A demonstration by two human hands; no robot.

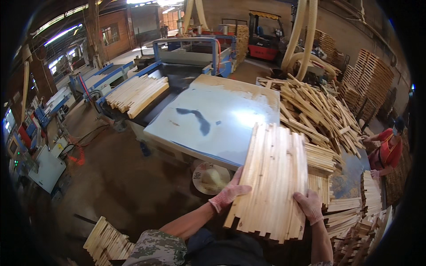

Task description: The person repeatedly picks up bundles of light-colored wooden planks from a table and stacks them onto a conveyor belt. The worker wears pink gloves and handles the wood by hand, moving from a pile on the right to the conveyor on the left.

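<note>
Between my two gloved hands is a wide row of light wooden strips (270, 181), side by side with uneven ends. My left hand (231, 189) clasps its left edge, thumb on top and fingers hidden beneath. Against the right edge presses my right hand (309, 205), its thumb also on the upper face. The far end of the strips overlaps the near right part of a pale metal-topped table (186, 128); whether it rests there I cannot tell. Another row of wooden strips (137, 93) lies on the dark conveyor belt left of that table.
Loose wooden strips (310, 106) are heaped right of the table. A co-worker in red (388, 148) stands at far right by more stacks. Beyond the belt is a blue machine frame (191, 44). A round tub (210, 177) sits below the table edge, and a strip bundle (106, 241) at lower left.
</note>
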